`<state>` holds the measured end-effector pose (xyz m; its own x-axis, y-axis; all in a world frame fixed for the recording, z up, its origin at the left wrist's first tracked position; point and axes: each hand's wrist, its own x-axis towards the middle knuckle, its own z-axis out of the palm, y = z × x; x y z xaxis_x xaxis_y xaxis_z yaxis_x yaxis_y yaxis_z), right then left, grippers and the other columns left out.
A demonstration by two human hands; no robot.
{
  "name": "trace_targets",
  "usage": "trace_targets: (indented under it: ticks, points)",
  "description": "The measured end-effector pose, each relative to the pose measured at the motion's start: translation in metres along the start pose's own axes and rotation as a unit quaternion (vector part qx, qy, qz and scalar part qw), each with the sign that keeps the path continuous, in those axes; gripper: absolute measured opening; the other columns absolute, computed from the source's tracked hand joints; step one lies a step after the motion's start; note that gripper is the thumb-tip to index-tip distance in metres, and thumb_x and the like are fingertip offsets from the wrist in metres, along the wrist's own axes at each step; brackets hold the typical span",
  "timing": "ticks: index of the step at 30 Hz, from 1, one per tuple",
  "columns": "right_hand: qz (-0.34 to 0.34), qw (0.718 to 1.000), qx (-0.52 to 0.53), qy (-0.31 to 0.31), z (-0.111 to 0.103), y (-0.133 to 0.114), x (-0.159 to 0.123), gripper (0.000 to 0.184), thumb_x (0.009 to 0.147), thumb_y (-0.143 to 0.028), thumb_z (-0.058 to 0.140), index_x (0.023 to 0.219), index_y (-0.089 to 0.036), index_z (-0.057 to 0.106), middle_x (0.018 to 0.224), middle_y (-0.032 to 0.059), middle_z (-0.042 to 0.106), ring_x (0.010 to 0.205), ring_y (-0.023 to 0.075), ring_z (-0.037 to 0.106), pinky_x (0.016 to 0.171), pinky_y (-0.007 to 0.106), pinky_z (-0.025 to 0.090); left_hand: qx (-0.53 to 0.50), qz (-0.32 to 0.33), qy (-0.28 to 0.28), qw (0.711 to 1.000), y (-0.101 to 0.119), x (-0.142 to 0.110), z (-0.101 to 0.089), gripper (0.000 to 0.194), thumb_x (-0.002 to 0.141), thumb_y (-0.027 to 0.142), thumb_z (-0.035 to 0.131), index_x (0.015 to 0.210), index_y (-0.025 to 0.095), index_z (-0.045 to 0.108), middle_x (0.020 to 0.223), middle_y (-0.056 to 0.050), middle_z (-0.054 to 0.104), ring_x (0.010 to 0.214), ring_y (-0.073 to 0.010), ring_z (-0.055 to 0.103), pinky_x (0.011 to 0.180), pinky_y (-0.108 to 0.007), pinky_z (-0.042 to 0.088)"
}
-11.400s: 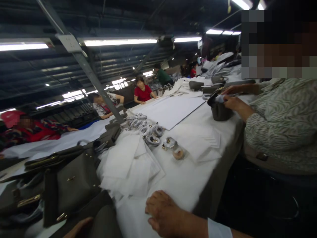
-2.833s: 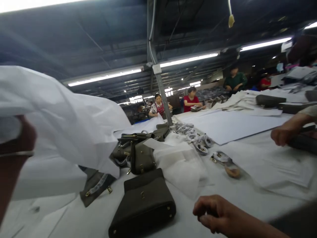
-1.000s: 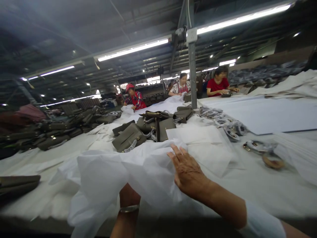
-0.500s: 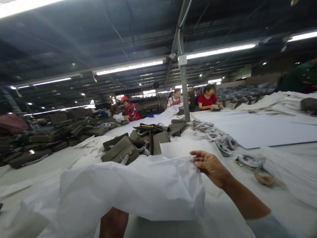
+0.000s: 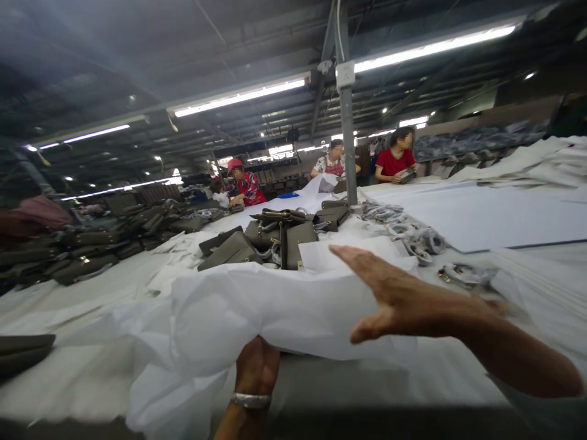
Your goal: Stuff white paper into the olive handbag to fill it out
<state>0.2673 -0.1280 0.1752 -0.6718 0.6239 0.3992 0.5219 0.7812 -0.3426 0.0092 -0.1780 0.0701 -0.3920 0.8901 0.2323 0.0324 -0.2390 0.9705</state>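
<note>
A large, crumpled white sheet, either thin paper or a soft bag, spreads across the near side of the table. My left hand, with a bracelet at the wrist, reaches up under its near edge, and the sheet hides the fingers. My right hand is over the sheet's right part, fingers stretched and thumb spread wide, with nothing held. Just beyond the sheet lies a cluster of dark olive handbags. A flat white piece rests beside them.
More olive bags are heaped at the left, and one dark bag is at the near left. Wrapped straps lie to the right. A post rises from the table. Several people work across it, one in a red shirt.
My right hand has let go of the sheet's top edge and spread its fingers. My left hand shows more below the sheet, farther right. The view has tilted down slightly.
</note>
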Motion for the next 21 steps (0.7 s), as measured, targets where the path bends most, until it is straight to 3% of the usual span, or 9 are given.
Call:
trace_targets:
  ticks: [3, 7, 10, 13, 16, 19, 21]
  points:
    - [-0.066, 0.995, 0.003, -0.079, 0.036, -0.017, 0.022, 0.123, 0.050, -0.056, 0.081, 0.148, -0.015, 0.019, 0.151, 0.0164, 0.024, 0.137, 0.0372, 0.021, 0.112, 0.048, 0.017, -0.136, -0.076, -0.029, 0.987, 0.008, -0.010, 0.008, 0.040, 0.082, 0.040, 0.033, 0.100, 0.024, 0.065, 0.098, -0.008, 0.070, 0.110, -0.0252, 0.058, 0.090, -0.038, 0.052]
    - [-0.104, 0.989, 0.005, -0.109, 0.071, -0.012, 0.048, 0.114, 0.053, -0.040, 0.080, 0.147, -0.015, 0.021, 0.134, 0.0173, 0.047, 0.122, 0.0336, 0.045, 0.103, 0.042, 0.030, -0.189, -0.130, -0.033, 0.973, 0.001, -0.023, 0.006, 0.034, 0.081, 0.032, 0.040, 0.100, 0.023, 0.066, 0.096, -0.006, 0.071, 0.106, -0.0251, 0.061, 0.088, -0.037, 0.053]
    - [-0.068, 0.986, -0.012, -0.151, 0.079, -0.009, 0.056, 0.081, 0.062, -0.020, 0.067, 0.138, -0.015, 0.036, 0.101, 0.0101, 0.065, 0.091, 0.0268, 0.060, 0.081, 0.034, 0.041, -0.268, -0.134, -0.032, 0.953, 0.003, -0.028, 0.004, 0.033, 0.080, 0.029, 0.043, 0.101, 0.022, 0.067, 0.097, -0.006, 0.071, 0.108, -0.0250, 0.060, 0.090, -0.035, 0.052]
    - [-0.046, 0.970, 0.055, -0.231, 0.080, -0.003, 0.057, 0.034, 0.060, -0.013, 0.059, 0.093, -0.017, 0.062, 0.076, 0.0013, 0.064, 0.069, 0.0192, 0.058, 0.062, 0.025, 0.040, -0.358, -0.153, -0.024, 0.921, 0.012, -0.026, 0.005, 0.036, 0.079, 0.022, 0.045, 0.109, 0.018, 0.064, 0.101, -0.007, 0.070, 0.108, -0.0232, 0.060, 0.092, -0.035, 0.052]
    - [-0.007, 0.937, 0.188, -0.295, 0.082, 0.008, 0.057, 0.010, 0.058, -0.010, 0.054, 0.066, -0.015, 0.056, 0.062, -0.0034, 0.055, 0.059, 0.0128, 0.051, 0.055, 0.021, 0.037, -0.388, -0.178, -0.020, 0.904, 0.013, -0.023, 0.007, 0.040, 0.078, 0.017, 0.046, 0.115, 0.017, 0.062, 0.104, -0.007, 0.069, 0.105, -0.0201, 0.062, 0.092, -0.034, 0.052]
    - [-0.016, 0.929, 0.237, -0.283, 0.079, 0.017, 0.058, 0.009, 0.063, -0.011, 0.052, 0.068, -0.014, 0.058, 0.070, -0.0024, 0.060, 0.063, 0.0121, 0.052, 0.058, 0.020, 0.039, -0.301, -0.163, -0.012, 0.940, 0.005, -0.029, 0.005, 0.038, 0.080, 0.027, 0.049, 0.115, 0.019, 0.062, 0.103, -0.008, 0.068, 0.101, -0.0220, 0.063, 0.086, -0.035, 0.055]
    - [-0.036, 0.949, 0.170, -0.263, 0.071, 0.021, 0.058, 0.011, 0.066, -0.010, 0.051, 0.071, -0.014, 0.060, 0.078, 0.0003, 0.064, 0.068, 0.0136, 0.055, 0.061, 0.021, 0.040, -0.130, -0.107, -0.057, 0.984, 0.001, -0.043, -0.001, 0.037, 0.083, 0.039, 0.050, 0.111, 0.023, 0.065, 0.099, -0.008, 0.069, 0.095, -0.0258, 0.066, 0.075, -0.038, 0.058]
